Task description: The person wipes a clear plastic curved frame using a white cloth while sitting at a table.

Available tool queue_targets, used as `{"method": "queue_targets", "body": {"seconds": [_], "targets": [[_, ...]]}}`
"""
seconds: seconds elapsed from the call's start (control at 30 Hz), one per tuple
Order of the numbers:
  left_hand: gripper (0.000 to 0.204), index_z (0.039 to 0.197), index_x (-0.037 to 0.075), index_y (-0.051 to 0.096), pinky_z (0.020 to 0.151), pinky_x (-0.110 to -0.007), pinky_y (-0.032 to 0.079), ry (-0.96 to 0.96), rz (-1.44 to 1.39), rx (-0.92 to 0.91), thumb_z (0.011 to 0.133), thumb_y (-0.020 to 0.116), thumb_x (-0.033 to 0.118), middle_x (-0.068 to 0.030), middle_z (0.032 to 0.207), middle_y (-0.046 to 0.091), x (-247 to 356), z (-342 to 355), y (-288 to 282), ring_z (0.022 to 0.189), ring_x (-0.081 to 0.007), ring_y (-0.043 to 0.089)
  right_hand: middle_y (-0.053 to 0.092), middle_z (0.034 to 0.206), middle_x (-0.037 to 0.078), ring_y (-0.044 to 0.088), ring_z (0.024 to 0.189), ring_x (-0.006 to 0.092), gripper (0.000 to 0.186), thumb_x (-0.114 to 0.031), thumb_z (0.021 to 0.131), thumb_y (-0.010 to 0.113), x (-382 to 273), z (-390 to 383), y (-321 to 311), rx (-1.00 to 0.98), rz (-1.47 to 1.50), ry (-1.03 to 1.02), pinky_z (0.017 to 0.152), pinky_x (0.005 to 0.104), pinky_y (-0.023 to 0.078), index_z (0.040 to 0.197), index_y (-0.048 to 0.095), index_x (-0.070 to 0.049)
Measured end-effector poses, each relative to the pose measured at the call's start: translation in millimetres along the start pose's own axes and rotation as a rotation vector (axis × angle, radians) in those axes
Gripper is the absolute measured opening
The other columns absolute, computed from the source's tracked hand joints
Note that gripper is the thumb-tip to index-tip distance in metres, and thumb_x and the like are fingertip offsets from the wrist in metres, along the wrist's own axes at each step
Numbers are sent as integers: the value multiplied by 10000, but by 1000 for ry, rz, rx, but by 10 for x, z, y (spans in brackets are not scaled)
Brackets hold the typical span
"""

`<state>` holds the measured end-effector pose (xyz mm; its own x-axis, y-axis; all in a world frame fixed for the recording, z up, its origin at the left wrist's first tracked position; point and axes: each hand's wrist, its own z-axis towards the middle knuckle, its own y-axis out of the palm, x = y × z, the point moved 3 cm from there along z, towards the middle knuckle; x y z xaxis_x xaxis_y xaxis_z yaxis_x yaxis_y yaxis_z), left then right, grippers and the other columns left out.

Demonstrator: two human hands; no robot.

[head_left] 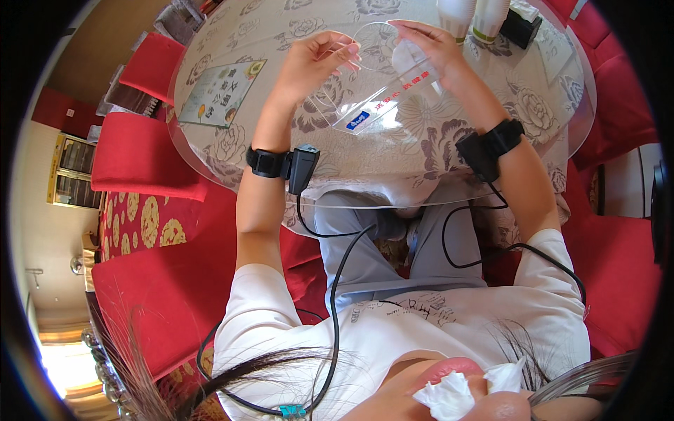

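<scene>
The left hand (324, 59) has its thumb and fingers brought close together, pinching one side of a clear loop (372, 23); the right hand (432, 48) holds the other side with its fingertips, and its thumb is mostly hidden behind the fingers. The loop belongs, as it seems, to a clear plastic piece (385, 104) which is between the two hands and reaches below them, nearer to the body, but being transparent it lets the cloth pattern through, so its outline is difficult to follow. On its lower part there are red printing and, at the end toward the left hand, a small blue label (357, 121). Below each hand, a black device is strapped on the forearm, with a black cable leading down from it. Under the hands is the table (337, 165), with a flowered cloth and a clear top. Left of the left hand lies a pale green sign (221, 92). Beyond the right hand stand two stacks of paper cups (458, 15), cut by the upper edge, and just beside them a black tissue box (521, 29).
</scene>
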<state>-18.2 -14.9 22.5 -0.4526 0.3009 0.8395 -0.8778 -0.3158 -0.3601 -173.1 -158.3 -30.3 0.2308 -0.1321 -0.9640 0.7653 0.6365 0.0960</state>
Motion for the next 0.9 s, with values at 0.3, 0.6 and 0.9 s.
{"method": "queue_targets", "body": {"seconds": [0.3,0.6,0.9], "targets": [[267,806,17,600,465,-197,421,-108,-126,64,886,507,255,-31,598,578,-47,25,-104,529,-85,560,589,924,37,550,792,108,356,-367,871,488,-229,12,-150,41,-208,-148,681,238,447,1035,609,-75],[293,748,4,546,552,-238,479,52,-140,560,905,465,237,-98,632,608,-83,13,-317,561,-153,599,562,851,11,532,773,85,503,-540,844,428,-233,-33,-97,-94,110,201,658,220,449,1103,588,-139],[294,806,-7,461,759,-343,525,83,-547,511,944,328,216,-218,892,602,-33,19,-251,857,-302,612,508,1128,140,452,1112,260,738,-719,689,467,-137,-136,86,-249,-375,241,948,458,287,1168,543,-162]]}}
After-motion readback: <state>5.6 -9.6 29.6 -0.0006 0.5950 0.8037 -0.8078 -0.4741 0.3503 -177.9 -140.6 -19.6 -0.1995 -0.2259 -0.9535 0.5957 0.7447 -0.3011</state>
